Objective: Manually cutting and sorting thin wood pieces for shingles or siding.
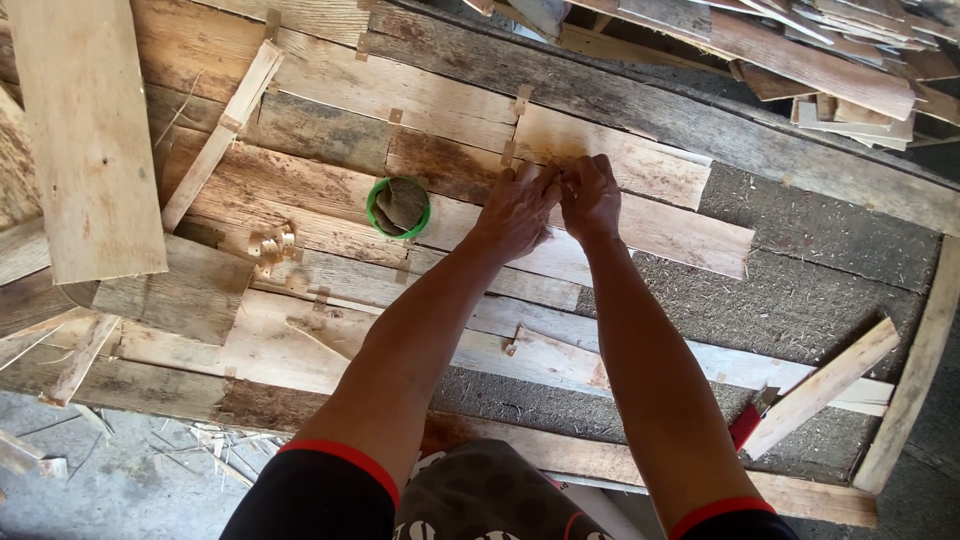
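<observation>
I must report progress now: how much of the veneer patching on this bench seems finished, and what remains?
Done: many veneer strips already lie edge to edge, with small tape tabs across some seams. In hand: the left hand and right hand meet at one seam beside the green cup. Left: the bare bench surface on the right remains uncovered.

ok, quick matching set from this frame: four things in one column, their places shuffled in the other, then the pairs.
1 green cup
2 red-handled tool
3 broad plank
4 hands

a far left, lying over the boards
b close together mid-bench, fingertips meeting
c left of the hands, on a pale board
d lower right, partly under a wood strip

Pairs: 1-c, 2-d, 3-a, 4-b
</observation>
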